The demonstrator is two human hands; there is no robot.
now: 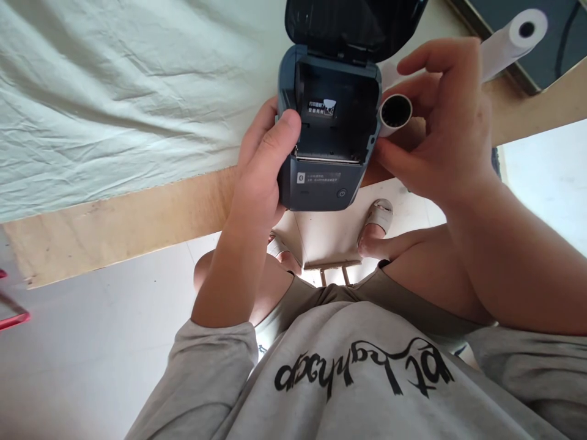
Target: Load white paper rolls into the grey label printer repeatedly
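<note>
My left hand (263,162) is closed round the left side of a dark blue-grey label printer (316,186), its thumb on the rim. The printer's black lid (353,24) stands raised, and the bay inside shows a small printed sticker (322,108) and no roll. At the printer's right side, my right hand (452,122) curls round a small white paper roll (389,129) with a dark hollow core. The thumb lies below the roll, close to the printer's edge. Fingers hide part of the roll, and its far end is out of sight.
A larger white paper roll (502,52) lies behind my right hand, by a dark flat panel with a raised edge (545,58). A wrinkled pale green cloth (114,110) covers the wooden table (128,229). Below are my legs, a wooden rung (332,264) and a red-edged object (13,319).
</note>
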